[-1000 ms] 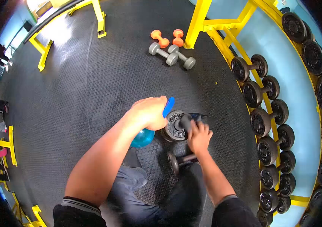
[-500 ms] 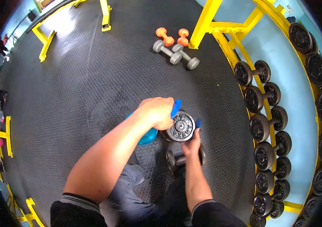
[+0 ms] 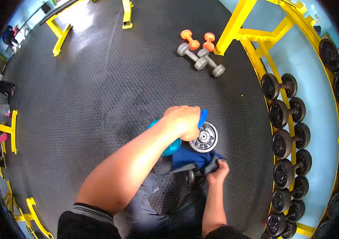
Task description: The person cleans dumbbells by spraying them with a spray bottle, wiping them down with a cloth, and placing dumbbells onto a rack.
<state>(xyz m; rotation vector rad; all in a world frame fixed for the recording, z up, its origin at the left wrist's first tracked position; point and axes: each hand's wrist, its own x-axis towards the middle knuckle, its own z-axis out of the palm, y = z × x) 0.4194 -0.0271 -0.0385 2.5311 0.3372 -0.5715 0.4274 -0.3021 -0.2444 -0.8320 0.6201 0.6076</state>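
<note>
My left hand is closed beside the upper left rim of a silver weight plate with raised lettering. A bit of bright blue cloth sticks out from its fingers against the plate. Lower right, my right hand grips the edge of a darker blue cloth, which spreads just below the plate. Whether both blue pieces are one cloth cannot be seen. Under my left wrist, a round teal object is partly hidden. A dark dumbbell lies on the floor, mostly covered by the cloth.
Orange dumbbells and grey dumbbells lie on the black rubber floor ahead. To the right stands a yellow rack with several black dumbbells. Yellow bench legs are at the left, with people farther off.
My right hand has come away from the plate's lower right rim and moved down, drawing the blue cloth into view. My left hand stays at the plate. The camera view has shifted slightly.
</note>
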